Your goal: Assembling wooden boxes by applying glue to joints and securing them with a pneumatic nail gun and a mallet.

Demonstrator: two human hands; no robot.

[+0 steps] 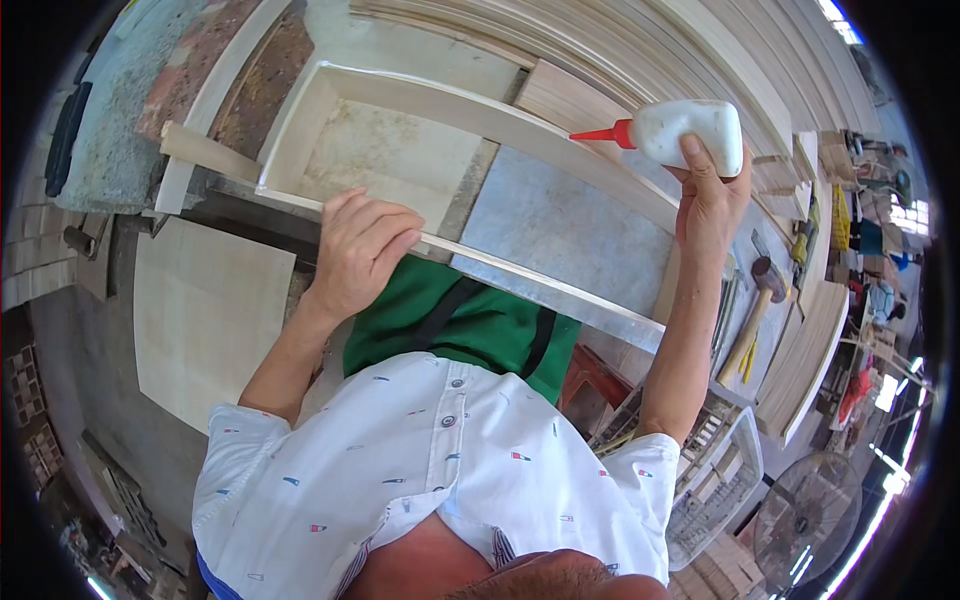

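Observation:
A shallow rectangular wooden frame (420, 98) lies on the work surface in front of me. My left hand (365, 240) has its fingers curled over the frame's near side board, left of the middle. Raised above the frame's right part, my right hand (715, 195) grips a white squeeze glue bottle (692, 120). The bottle is tipped on its side, and its pointed red nozzle (603, 134) points left, over the far side board. A white, shiny line shows along the frame's upper edge near the far left corner.
Long boards (600, 40) are stacked beyond the frame. A mallet (767, 285) lies at the right, above a plastic crate (715, 500) of wood pieces. A pale panel (210, 310) is at my left, a wood strip (210, 152) touches the frame's left end, and a fan (808, 510) stands lower right.

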